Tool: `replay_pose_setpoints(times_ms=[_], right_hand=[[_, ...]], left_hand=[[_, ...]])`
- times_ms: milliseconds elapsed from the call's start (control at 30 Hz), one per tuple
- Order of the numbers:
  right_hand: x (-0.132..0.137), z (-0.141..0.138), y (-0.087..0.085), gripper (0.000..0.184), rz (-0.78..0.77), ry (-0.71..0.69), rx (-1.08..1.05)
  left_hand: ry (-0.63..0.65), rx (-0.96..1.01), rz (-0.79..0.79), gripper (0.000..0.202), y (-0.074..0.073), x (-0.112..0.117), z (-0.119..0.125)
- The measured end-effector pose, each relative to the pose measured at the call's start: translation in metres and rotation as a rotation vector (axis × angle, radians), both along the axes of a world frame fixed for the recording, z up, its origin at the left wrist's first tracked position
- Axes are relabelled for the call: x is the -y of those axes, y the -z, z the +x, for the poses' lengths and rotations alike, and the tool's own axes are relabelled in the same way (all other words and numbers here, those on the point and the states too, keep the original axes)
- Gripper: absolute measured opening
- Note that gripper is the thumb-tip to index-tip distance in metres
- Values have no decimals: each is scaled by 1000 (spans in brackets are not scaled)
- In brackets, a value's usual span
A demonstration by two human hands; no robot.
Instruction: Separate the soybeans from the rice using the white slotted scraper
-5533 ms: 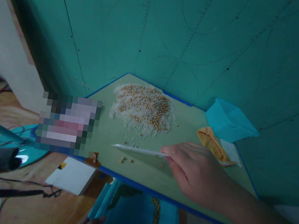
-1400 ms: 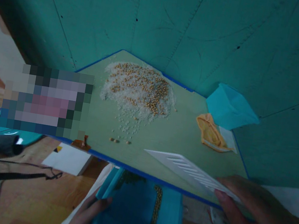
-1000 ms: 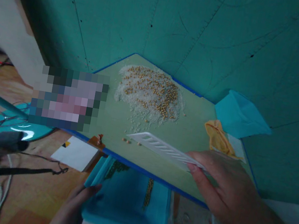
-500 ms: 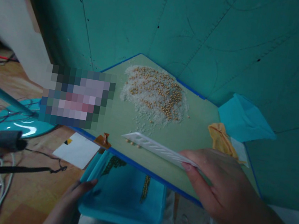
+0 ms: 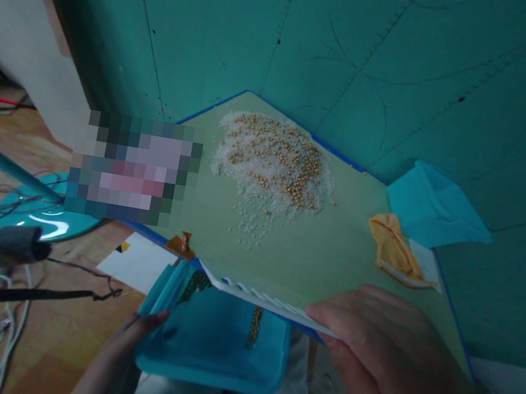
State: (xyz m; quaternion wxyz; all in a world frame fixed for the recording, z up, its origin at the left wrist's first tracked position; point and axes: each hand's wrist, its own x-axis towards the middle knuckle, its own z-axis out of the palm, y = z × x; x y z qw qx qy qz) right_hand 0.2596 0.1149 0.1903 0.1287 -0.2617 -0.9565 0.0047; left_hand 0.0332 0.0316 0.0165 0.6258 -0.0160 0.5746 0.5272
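My right hand pinches a thin white slotted plastic strip at its right end. The strip lies along the near blue edge of the pale tabletop, just above a blue plastic tray. My left hand grips the tray's left side, thumb over the rim; the other fingers are hidden. Inside the tray are small dark green beans in two patches. Farther back on the tabletop spreads a pile of white grains mixed with yellow soybeans.
An orange cloth and a folded turquoise sheet lie at the tabletop's right. Brown tape sticks to the near edge. At left are a blurred-out item, a turquoise stand base and cables. A green wall stands behind.
My right hand has drawn the white strip toward me, from the tabletop to its near edge over the tray. Several soybeans beside the strip no longer show on the tabletop.
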Motion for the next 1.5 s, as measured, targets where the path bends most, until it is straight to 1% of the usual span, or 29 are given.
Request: replay_pose_setpoints(times_ms=[133,300,467,600,733,833,867,933,1033,1067,1133,1200,1267,1400,1500], right_hand=[[1,-1,-1,22,50,-27,-21],[3,-4,-5,23,78,-17,-8],[3,-6,-8,24,123,-3,-18],[3,-5,-6,23,116,-19,-29],[4,-2,-3,22,121,36,-46],[5,-2,-2,22,100,0,-49],[6,-2,-2,23,101,-9,-48],[9,-4,-2,23,116,40,-37],[14,-7,2,25,146,70,-47],[15,-8,3,25,155,81,-49],[18,-9,7,25,172,51,-26],[19,-11,11,25,185,-33,16],[18,-12,15,25,205,-111,17],[13,-15,24,23,252,-117,-44],[5,-18,28,21,272,-126,2]], left_hand=[[-25,20,-4,19,-1,-2,2],[-25,17,12,14,-4,-2,3],[-56,18,3,19,-1,-3,2],[-41,-1,16,21,0,-4,2],[-40,-7,8,19,1,-2,2],[-56,-14,20,23,3,-1,1],[-57,-24,26,23,2,-1,1],[-57,-44,40,21,-1,-2,3],[-67,-60,56,20,-11,-5,7],[-70,-51,56,16,-14,-5,8],[-65,-42,60,7,-17,-5,11],[-50,-45,82,5,-14,-4,12],[-37,-48,115,9,-10,-2,11],[-48,3,93,21,-4,-3,9],[-37,46,79,23,-3,-5,8]])
